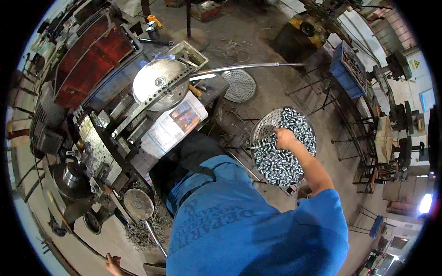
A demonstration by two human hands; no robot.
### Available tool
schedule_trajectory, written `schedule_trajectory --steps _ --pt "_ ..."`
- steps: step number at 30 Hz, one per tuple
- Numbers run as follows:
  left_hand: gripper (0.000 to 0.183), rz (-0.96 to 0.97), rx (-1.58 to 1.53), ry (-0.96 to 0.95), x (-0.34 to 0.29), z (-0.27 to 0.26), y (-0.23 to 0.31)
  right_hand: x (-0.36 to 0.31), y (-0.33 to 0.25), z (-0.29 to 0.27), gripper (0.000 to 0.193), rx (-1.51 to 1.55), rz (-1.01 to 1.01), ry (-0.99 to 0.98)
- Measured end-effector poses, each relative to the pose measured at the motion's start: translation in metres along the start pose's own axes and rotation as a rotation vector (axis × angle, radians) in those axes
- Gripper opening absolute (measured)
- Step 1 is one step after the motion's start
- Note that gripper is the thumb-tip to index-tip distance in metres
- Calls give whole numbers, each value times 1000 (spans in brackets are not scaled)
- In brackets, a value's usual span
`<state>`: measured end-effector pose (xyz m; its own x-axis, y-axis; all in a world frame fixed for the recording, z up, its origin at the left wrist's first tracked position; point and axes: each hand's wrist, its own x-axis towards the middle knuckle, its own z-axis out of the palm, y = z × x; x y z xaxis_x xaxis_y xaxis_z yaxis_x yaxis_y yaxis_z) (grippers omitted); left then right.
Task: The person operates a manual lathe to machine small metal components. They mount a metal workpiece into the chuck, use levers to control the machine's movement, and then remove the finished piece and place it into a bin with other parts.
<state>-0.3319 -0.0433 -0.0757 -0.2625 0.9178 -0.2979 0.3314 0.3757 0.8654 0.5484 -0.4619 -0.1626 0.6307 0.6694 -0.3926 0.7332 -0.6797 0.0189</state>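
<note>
Where the right hand (pixel 286 139) reaches, cylinders (pixel 281 166) (metallic) gleam.

Silver-grey metal parts (pixel 282 166), blue dark-lettered shirt (pixel 258 234)

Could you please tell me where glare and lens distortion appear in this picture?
Head view: a white light patch at the right is overexposed; small metal parts beside the right hand glint; fisheye distortion curves the outer scene, with black corners.
</note>
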Motion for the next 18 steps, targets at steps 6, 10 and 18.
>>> schedule_trajectory --steps 6,10,18 --pt "30 55 89 104 -21 19 20 11 7 -10 35 -188 -171 -168" --pt "32 50 124 130 -29 12 7 15 5 -9 31 -231 -196 -95" --pt "41 276 1053 100 -70 17 52 34 -27 -41 37 -150 -92 46"
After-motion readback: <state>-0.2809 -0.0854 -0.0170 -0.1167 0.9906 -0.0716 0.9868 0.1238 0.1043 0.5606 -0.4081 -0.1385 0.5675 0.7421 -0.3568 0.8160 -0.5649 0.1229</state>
